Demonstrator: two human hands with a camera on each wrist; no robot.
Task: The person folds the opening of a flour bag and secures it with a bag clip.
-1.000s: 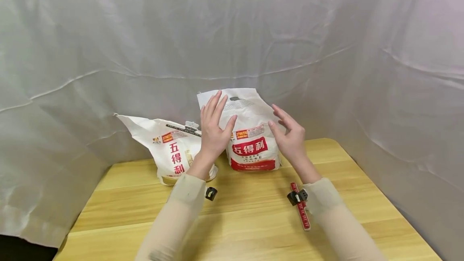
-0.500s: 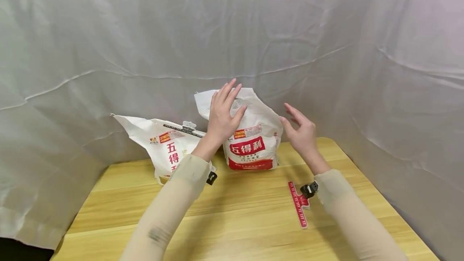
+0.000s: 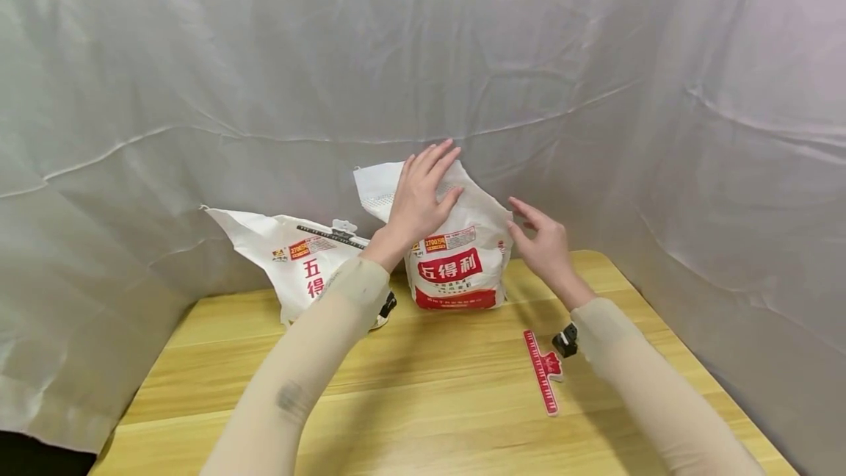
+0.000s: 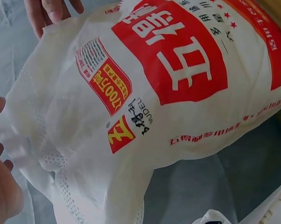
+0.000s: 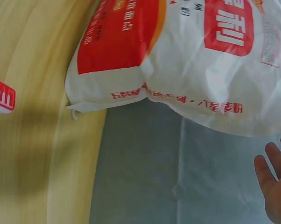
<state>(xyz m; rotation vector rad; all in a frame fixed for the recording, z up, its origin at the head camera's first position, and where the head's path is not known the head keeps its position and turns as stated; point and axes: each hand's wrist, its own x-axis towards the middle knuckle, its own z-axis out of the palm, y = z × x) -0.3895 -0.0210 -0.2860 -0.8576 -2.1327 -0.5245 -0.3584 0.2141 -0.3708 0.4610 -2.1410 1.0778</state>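
A white flour bag (image 3: 456, 267) with red panels stands upright at the table's back middle, its top flap leaning left. My left hand (image 3: 423, 197) lies across the upper part of the bag in the head view, fingers extended up and right, covering the handle cutout. At the bag's upper right edge is my right hand (image 3: 543, 244), fingertips right at the corner and fingers mostly straight. The left wrist view shows the bag's perforated top band (image 4: 59, 165) between the two hands. From the right wrist, the fingers (image 5: 273, 161) spread just below the bag's side.
To the left sits a second white flour bag (image 3: 264, 241), its folded top held by a black sealing clip (image 3: 330, 236); my left forearm hides part of it. A red sealing clip (image 3: 543, 373) lies on the wooden table (image 3: 463, 417). Grey curtain (image 3: 264, 57) hangs behind.
My left hand has moved right and up across the bag's top. The right hand has shifted right, then slightly back toward the bag. The bag's top has slumped and folded left.
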